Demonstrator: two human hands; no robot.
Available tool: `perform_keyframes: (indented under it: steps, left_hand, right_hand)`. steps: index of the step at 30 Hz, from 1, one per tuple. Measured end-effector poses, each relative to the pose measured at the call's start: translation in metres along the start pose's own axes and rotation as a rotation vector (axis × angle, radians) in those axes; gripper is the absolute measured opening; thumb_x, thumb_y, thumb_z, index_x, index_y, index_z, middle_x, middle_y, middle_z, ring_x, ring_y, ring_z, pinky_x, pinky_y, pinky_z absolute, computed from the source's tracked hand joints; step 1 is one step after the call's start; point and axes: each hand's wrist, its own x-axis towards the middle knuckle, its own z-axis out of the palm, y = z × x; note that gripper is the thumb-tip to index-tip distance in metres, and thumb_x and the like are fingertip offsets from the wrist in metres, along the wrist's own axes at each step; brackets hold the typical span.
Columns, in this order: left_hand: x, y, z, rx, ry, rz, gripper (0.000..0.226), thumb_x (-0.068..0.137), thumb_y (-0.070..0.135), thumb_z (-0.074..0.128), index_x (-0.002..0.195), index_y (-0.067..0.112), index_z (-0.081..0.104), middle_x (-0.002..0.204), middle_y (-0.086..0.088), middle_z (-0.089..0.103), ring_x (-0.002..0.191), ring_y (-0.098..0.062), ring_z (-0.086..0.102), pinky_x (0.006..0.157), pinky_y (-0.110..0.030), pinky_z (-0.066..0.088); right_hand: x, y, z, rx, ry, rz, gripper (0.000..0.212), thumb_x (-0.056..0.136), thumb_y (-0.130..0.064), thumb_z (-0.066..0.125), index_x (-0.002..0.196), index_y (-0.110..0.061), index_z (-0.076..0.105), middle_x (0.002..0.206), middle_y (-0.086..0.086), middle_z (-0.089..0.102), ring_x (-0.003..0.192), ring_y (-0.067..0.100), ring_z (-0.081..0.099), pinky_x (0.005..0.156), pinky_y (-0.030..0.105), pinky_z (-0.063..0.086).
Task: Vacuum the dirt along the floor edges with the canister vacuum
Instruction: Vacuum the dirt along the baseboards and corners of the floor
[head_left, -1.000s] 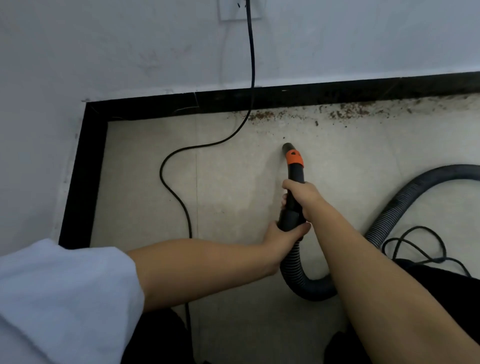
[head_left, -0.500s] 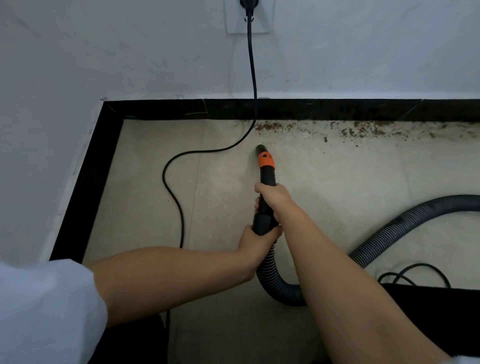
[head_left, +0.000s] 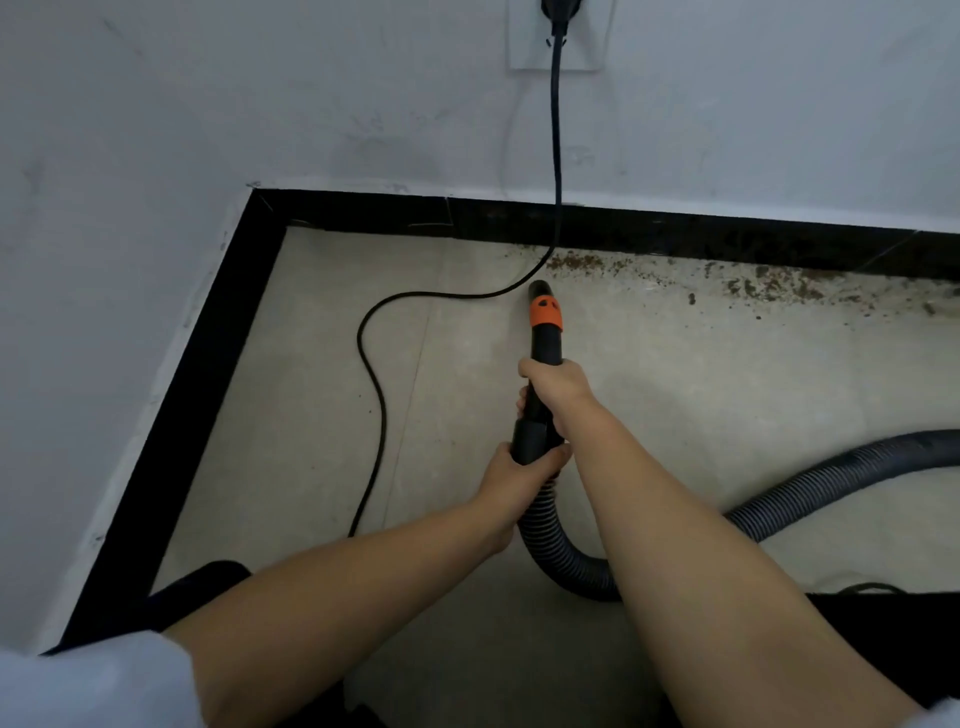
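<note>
A black vacuum nozzle (head_left: 544, 332) with an orange collar points at the far wall, its tip just short of brown dirt (head_left: 587, 262) strewn along the black skirting (head_left: 675, 231). My right hand (head_left: 556, 382) grips the nozzle tube below the collar. My left hand (head_left: 519, 470) grips the cuff where the ribbed grey hose (head_left: 831, 486) joins. The hose loops under my right arm and runs off to the right. More dirt (head_left: 769, 288) lies further right along the edge.
A black power cord (head_left: 371, 364) hangs from a wall socket (head_left: 558, 31), curves across the beige floor left of the nozzle and runs toward me. Black skirting (head_left: 208, 374) also lines the left wall. A dark shape (head_left: 909, 639) sits low right.
The nozzle tip has moved closer to the dirt at the wall. The view has tilted up, so more of the wall and socket shows. Both hands keep their grip.
</note>
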Motion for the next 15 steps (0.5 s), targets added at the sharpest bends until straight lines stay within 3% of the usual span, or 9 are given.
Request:
perform_keyframes:
  steps: [4, 10, 15]
  left_hand:
    - [0.004, 0.010, -0.010, -0.037, 0.035, 0.016, 0.040, 0.082, 0.028, 0.069, 0.111, 0.003, 0.058, 0.079, -0.005, 0.060, 0.067, -0.015, 0.057, 0.062, -0.025, 0.047]
    - [0.016, 0.017, -0.013, -0.060, 0.074, -0.011, 0.047, 0.081, 0.030, 0.070, 0.114, 0.000, 0.057, 0.079, -0.006, 0.060, 0.067, -0.016, 0.057, 0.063, -0.028, 0.048]
    - [0.024, 0.019, -0.011, 0.003, 0.040, -0.010, 0.052, 0.079, 0.033, 0.071, 0.115, 0.000, 0.056, 0.080, -0.005, 0.061, 0.067, -0.017, 0.058, 0.063, -0.028, 0.048]
  right_hand:
    - [0.008, -0.010, 0.016, -0.033, -0.043, 0.006, 0.012, 0.086, -0.008, 0.058, 0.090, -0.007, 0.047, 0.063, 0.010, 0.052, 0.048, 0.021, 0.050, 0.049, 0.030, 0.047]
    - [0.014, -0.020, 0.025, -0.066, -0.065, 0.004, 0.018, 0.086, -0.008, 0.058, 0.099, -0.005, 0.047, 0.063, 0.010, 0.052, 0.049, 0.021, 0.050, 0.050, 0.031, 0.046]
    - [0.016, -0.020, 0.018, -0.018, 0.025, -0.003, 0.012, 0.086, -0.009, 0.058, 0.092, -0.009, 0.047, 0.064, 0.009, 0.052, 0.050, 0.020, 0.050, 0.050, 0.029, 0.047]
